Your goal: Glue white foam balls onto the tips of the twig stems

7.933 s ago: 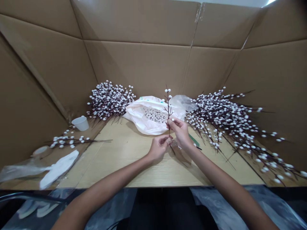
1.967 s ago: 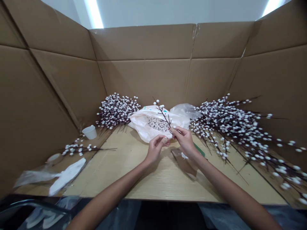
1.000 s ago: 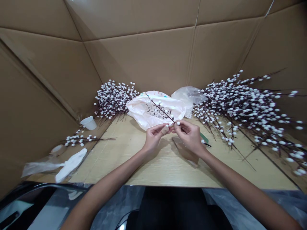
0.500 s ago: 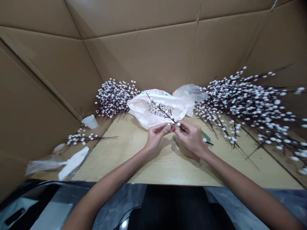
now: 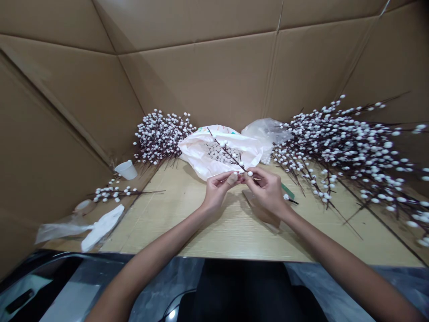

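Observation:
My right hand is closed on a dark artificial berry stem, which slants up and left and carries a few white berries. Between the thumb and fingers of my left hand is a white berry, close beside the stem. The fingertips of both hands nearly meet. Just beyond them lies an open white plastic bag with many loose white berries inside. The stem's upper part passes in front of the bag.
Finished-looking berry stems are heaped at right and back left. A white cup, a small berry stem, a tape roll and white cloth-like material lie at left. A green object sits beside my right hand.
The berry stem has shifted very slightly to the right in my right hand. Both hands stay almost in place, with the white berry still in my left fingers.

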Demonstrator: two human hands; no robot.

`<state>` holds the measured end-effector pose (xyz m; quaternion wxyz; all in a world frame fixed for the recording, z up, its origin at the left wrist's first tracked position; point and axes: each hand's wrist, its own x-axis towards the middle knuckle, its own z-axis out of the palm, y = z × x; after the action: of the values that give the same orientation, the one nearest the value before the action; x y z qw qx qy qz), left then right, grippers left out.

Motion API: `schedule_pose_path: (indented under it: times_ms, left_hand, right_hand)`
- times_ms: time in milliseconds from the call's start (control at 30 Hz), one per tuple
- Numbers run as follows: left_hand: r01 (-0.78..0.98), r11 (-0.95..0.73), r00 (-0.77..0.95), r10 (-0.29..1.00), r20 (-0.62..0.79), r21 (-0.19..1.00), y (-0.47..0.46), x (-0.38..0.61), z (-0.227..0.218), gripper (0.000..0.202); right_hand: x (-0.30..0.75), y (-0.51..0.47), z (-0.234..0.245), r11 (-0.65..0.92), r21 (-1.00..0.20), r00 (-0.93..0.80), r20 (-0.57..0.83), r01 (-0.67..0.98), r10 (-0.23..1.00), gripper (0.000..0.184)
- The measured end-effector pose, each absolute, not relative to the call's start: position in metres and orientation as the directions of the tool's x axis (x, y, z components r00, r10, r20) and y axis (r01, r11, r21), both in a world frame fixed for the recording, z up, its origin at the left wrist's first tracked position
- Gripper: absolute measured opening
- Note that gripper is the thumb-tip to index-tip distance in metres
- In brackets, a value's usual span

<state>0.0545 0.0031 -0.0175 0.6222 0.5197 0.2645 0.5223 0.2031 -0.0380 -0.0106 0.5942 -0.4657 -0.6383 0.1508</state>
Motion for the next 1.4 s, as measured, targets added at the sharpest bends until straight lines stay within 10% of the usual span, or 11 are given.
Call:
schedule_pose_path:
  times_ms: [1400]
  left_hand:
    - [-0.237, -0.222, 0.324, 0.9, 0.293, 0.946, 0.0, 0.051, -0.009, 0.02]
  right_hand:
    - [0.212, -0.034, -0.015, 0.589, -0.565, 0.002, 0.722, 0.578, 0.692, 0.018]
